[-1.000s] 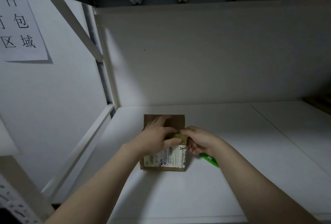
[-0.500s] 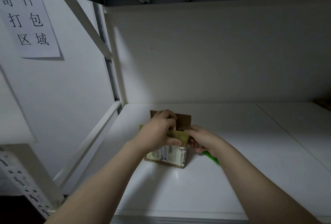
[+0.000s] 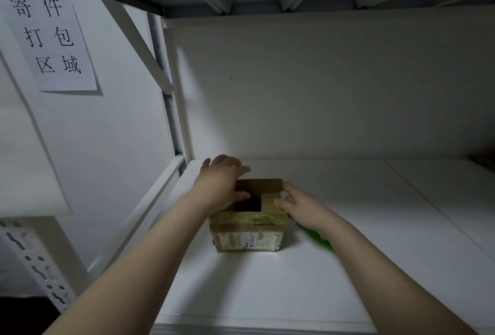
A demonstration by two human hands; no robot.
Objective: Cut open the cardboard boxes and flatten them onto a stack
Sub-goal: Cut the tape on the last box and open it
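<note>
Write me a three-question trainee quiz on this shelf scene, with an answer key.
1. True or false: the top of the cardboard box is open, so you can see its dark inside.
2. Where does the green object lie? A: inside the box. B: on the shelf, to the right of the box. C: on top of the box.
3. Fill in the blank: the paper sign hangs on the wall to the ____ of the box.

Key: 1 true; 2 B; 3 left.
</note>
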